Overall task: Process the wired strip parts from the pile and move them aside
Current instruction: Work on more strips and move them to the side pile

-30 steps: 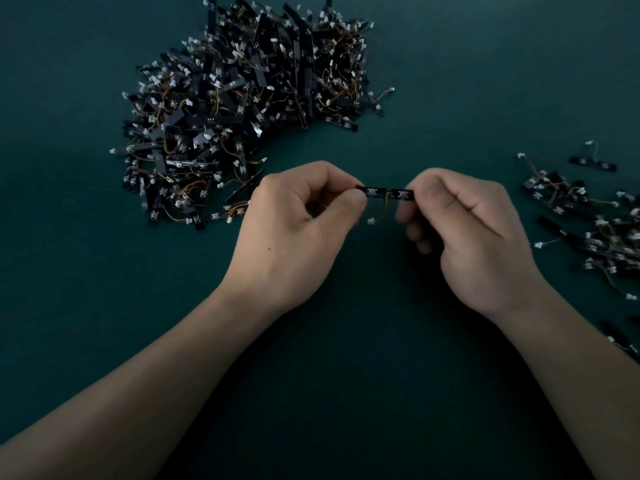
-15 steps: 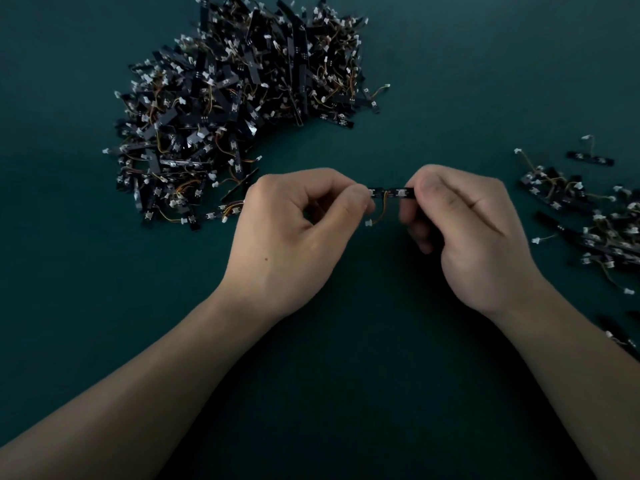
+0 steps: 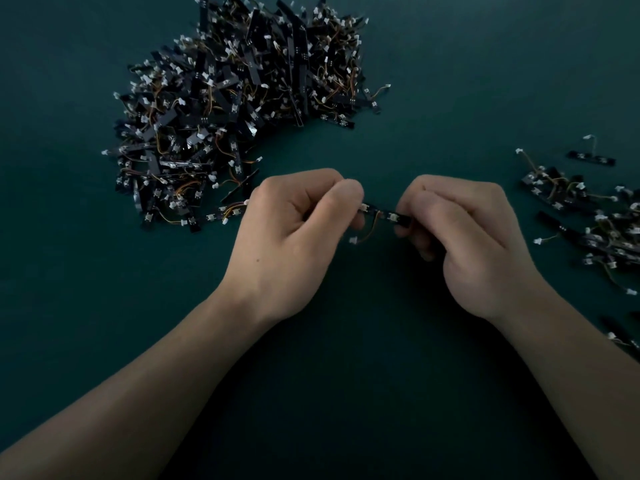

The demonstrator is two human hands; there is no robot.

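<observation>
A dark teal surface [image 3: 450, 81] fills the whole view. On its far left part lies the pile [image 3: 235, 109], a big and dense heap of short black strips with thin orange and yellow wires and small white plugs, all tangled together. A few parts at its near edge lie just beside the knuckles of the left hand. At the right side of the surface, well apart from the pile, there is a smaller loose group [image 3: 588, 216] of the same parts, and it runs out of view at the right edge. One single part [image 3: 590, 157] lies a little farther than this group, apart from it.

Two bare forearms come in from the near corners and meet in the middle. The left hand [image 3: 294, 237] is curled, and its thumb and forefinger pinch the left end of one strip [image 3: 384, 213]. The right hand [image 3: 474, 244] is curled too and pinches the right end of the same strip with its fingertips. The strip is thus between both hands, almost level, in the middle of the scene, between the pile and the group. Two small pale squares show on its upper face. From its middle a thin orange wire [image 3: 372, 230] hangs in a curve toward the left. At the end of the wire there is a tiny white plug [image 3: 352, 240], just beside the left fingers. Whether the plug touches the surface cannot be told.
</observation>
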